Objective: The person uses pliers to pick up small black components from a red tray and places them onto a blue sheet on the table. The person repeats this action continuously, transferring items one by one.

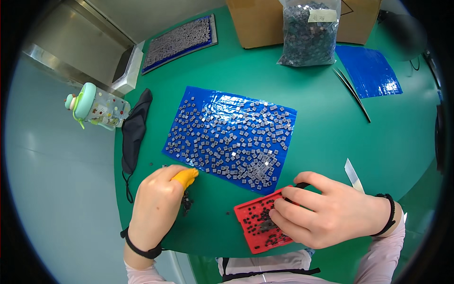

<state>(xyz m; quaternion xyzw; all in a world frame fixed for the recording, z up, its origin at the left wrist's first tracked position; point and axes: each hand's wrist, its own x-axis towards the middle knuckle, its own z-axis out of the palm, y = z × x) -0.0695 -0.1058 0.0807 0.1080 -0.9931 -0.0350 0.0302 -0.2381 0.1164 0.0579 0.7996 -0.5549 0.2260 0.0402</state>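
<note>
My left hand (163,191), with yellow finger cots (186,177) on its fingertips, is closed in a pinch by the near left edge of a blue film sheet (194,106). What it pinches is hidden. Many small square grey pieces (257,173) lie scattered over the sheet, thickest at its near right. Curled over a shallow red tray (242,211) is my right hand (314,210). A dark curved item (301,185) shows between its fingers, its kind unclear. Small black bits (257,229) are spread in the tray, with a darker clump under the fingertips.
Tweezers (352,94) and another blue sheet (371,71) lie at the far right. A bag of grey pieces (307,40) stands before a cardboard box (257,23). A filled panel (179,42), bottle (101,106) and black cloth item (135,132) are leftward.
</note>
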